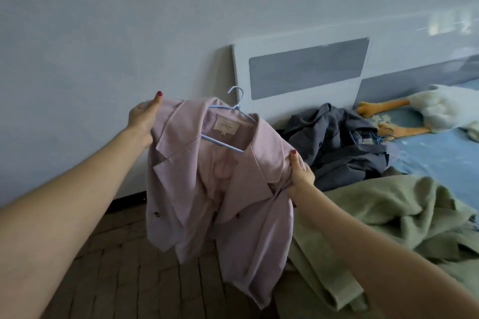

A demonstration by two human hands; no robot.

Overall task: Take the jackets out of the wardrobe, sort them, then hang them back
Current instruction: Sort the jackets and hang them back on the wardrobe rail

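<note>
Gripping the pink jacket point(207, 189) by its shoulders, left hand point(141, 119) and right hand point(302, 176) hold it beside the bed's grey jacket point(337, 142).

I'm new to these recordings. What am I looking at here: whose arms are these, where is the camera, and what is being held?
There is one picture, from a camera worn on a person's head, looking forward and down, so the bare arms are the wearer's own. The left hand and right hand each grip a shoulder of a pale pink jacket, which sits on a light blue wire hanger above the wooden floor. On the blue-sheeted bed to the right lie a crumpled dark grey jacket, a sage green coat and a white plush goose.
</note>
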